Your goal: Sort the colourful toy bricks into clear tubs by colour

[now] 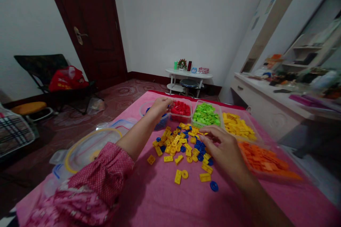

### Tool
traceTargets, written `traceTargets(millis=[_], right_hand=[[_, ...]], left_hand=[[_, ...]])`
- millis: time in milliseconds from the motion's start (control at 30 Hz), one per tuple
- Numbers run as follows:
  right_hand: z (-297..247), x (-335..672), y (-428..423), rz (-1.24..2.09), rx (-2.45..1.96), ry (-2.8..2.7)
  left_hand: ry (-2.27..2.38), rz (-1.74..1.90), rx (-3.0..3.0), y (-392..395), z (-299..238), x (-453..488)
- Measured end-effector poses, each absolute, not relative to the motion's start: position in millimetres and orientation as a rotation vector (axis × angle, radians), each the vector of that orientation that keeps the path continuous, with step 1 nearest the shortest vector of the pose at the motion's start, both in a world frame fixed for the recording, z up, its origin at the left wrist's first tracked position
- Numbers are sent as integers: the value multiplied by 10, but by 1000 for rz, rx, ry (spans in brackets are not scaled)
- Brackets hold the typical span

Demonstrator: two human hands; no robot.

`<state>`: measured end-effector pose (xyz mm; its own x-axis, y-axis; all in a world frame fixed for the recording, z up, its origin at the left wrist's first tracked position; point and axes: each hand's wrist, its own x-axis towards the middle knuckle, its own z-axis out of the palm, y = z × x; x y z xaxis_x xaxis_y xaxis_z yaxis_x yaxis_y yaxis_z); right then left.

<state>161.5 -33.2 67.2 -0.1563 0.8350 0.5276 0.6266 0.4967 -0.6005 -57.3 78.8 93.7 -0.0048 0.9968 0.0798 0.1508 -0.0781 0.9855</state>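
My left hand (160, 107) reaches over a round tub of blue pieces (161, 124), its fingertips beside the tub of red bricks (181, 108). Those fingers look slightly apart, with nothing visible in them. My right hand (222, 145) is at the right side of a loose pile of yellow toy bricks (173, 143) mixed with blue round pieces (200, 157). Between its thumb and fingers is a small yellow brick (204, 133), partly hidden. Nearer me lie a few scattered pieces, among them a yellow brick (178, 176) and a blue ring (214, 186).
Tubs of green bricks (206, 114), yellow bricks (238, 126) and orange bricks (263, 158) line the right side of the pink cloth (170, 205). Clear lids (90, 149) are stacked at the left. A cluttered white dresser (269, 95) stands at the right.
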Motion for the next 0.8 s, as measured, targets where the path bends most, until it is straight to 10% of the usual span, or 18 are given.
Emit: traceTargets(millis=[300, 800], right_hand=[[427, 1542, -277, 438, -1281, -2029], [58, 1225, -325, 219, -1363, -2465]], left_hand=[[1700, 746, 2329, 391, 886, -774], [1962, -19, 2236, 57, 435, -806]])
